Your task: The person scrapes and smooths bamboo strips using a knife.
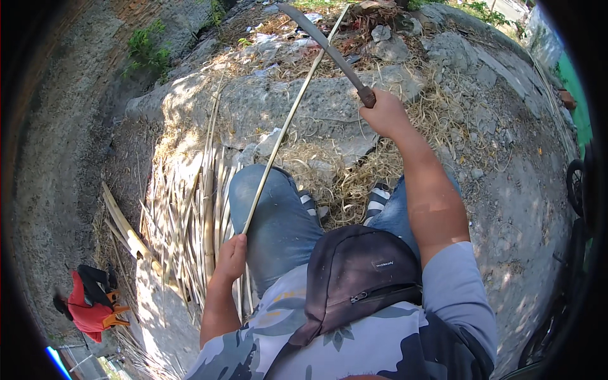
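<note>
My left hand is closed around the lower end of a long, thin bamboo strip, beside my left knee. The strip slants up and away to the right, across my thigh and past the concrete ledge. Out ahead, my right hand grips the dark handle of a machete. Its long curved blade points up to the left and crosses the strip near the strip's far end. Whether blade and strip touch there I cannot tell.
Many split bamboo strips lie in a pile left of my legs, with a thicker bamboo pole beyond. Curly shavings cover the ground between my feet. A broken concrete slab lies ahead. A person in red sits at far left.
</note>
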Demonstrator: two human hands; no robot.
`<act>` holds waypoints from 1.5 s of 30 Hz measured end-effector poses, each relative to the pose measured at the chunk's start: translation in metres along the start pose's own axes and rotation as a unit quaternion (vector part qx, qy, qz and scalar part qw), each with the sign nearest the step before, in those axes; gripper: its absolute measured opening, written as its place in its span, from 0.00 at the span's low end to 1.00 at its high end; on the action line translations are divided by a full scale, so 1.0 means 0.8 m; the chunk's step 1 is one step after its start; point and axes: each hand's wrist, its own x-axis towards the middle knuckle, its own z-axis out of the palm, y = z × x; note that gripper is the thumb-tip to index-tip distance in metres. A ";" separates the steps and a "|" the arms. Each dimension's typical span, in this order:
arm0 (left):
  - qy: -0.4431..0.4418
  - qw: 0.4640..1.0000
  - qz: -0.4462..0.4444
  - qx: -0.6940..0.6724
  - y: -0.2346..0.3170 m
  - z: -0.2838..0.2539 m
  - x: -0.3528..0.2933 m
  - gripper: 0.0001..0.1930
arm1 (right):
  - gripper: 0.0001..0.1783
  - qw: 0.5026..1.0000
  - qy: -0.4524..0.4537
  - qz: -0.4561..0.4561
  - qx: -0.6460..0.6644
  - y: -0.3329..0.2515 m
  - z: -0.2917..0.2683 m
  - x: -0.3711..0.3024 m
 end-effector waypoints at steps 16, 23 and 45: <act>0.016 1.000 0.000 0.024 0.006 0.000 0.000 0.27 | 0.17 0.998 -0.045 -0.028 -0.035 -0.013 0.008 -0.015; 0.005 0.999 -0.005 0.036 0.008 -0.002 0.001 0.27 | 0.12 0.950 -0.079 -0.256 -0.158 -0.042 0.032 -0.041; 0.014 0.997 -0.028 0.067 0.036 -0.003 -0.003 0.30 | 0.12 0.969 -0.100 -0.189 -0.128 -0.033 0.024 -0.037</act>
